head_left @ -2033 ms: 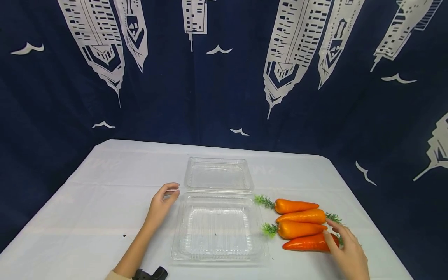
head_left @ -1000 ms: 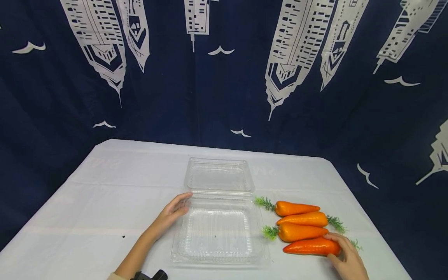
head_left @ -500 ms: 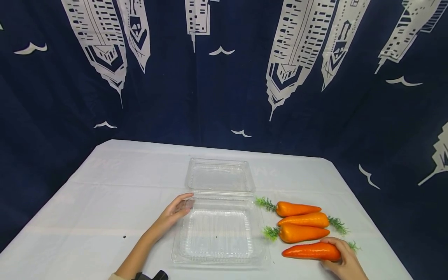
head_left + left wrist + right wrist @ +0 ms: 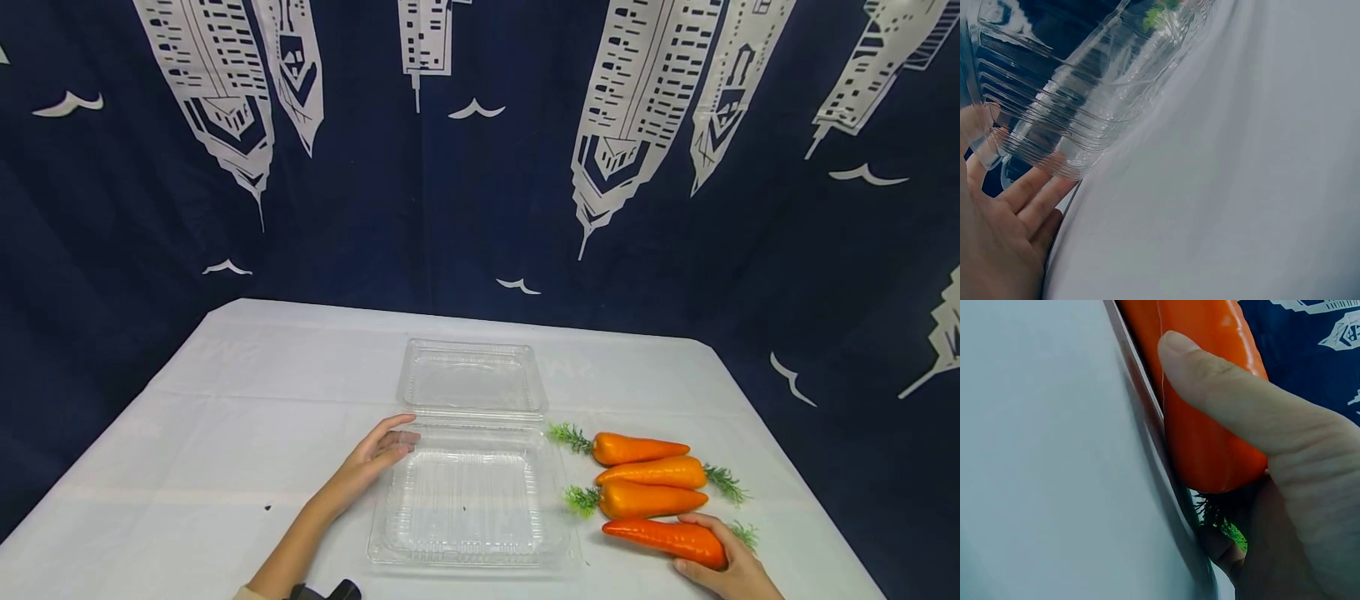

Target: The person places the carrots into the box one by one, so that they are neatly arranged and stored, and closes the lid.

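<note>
A glossy red-orange toy carrot (image 4: 667, 539) with a moulded seam is pinched by my right hand (image 4: 735, 567), thumb on the near side, fingers on the far side. It tilts, its narrow tip pointing left and slightly up off the cloth. In the right wrist view the thumb presses the thick end of the carrot (image 4: 1210, 450); its green top sits behind the hand. My left hand (image 4: 367, 462) touches the left wall of a clear hinged plastic container (image 4: 468, 558), which lies open. In the left wrist view that hand's fairly straight fingers (image 4: 1038, 203) reach under the ridged wall.
Three more orange toy carrots, a top one (image 4: 637, 448), a middle one (image 4: 652, 472) and a lower one (image 4: 648, 500), lie right of the container. Its lid (image 4: 472, 379) lies flat behind the base. A white cloth (image 4: 247, 417) covers the table; a navy curtain (image 4: 450, 208) hangs behind.
The right hand has taken hold of the red-orange carrot, drawn it toward me away from the others and raised its tip. The left hand has moved right onto the container's wall.
</note>
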A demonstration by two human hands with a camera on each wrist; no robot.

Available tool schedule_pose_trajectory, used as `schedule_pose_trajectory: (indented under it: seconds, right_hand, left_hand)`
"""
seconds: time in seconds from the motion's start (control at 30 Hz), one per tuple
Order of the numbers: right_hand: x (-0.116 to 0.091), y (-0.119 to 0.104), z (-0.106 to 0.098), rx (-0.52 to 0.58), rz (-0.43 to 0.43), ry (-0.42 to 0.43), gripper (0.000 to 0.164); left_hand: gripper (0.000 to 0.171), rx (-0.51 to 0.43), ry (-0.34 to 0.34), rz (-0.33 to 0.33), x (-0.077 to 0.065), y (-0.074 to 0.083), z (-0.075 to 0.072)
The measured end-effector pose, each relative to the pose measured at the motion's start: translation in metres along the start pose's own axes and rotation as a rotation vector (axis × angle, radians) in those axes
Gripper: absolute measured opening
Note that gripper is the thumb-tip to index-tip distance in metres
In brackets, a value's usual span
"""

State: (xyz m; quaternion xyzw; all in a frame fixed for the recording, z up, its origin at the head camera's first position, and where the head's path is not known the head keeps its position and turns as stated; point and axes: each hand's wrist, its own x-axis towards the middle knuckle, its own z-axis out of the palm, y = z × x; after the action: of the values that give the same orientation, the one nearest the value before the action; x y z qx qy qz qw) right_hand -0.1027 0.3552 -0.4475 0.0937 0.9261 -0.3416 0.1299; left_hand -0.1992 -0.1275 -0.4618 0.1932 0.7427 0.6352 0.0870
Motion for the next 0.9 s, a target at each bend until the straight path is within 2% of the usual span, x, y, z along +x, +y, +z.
schedule_pose_trajectory:
  seconds: [0.2,0.63,0.73,0.9]
  right_hand:
    - [0.001,0.0,0.002,0.019,0.006,-0.012,0.074]
    - [-0.008,-0.02,-0.002,0.027,0.045,0.004,0.078]
    - [-0.011,-0.026,-0.005,0.017,0.017,0.041,0.079]
    - [-0.017,-0.039,-0.006,-0.036,-0.115,0.157,0.071]
  left_hand:
    - [0.045,-0.005,-0.024,0.006,0.0,-0.003,0.0]
    - [0.045,0.015,-0.018,0.005,-0.001,-0.001,-0.001]
    - [0.045,0.021,-0.022,0.014,-0.001,-0.001,-0.002]
    - [0.045,0.026,-0.023,0.026,-0.001,-0.002,-0.002]
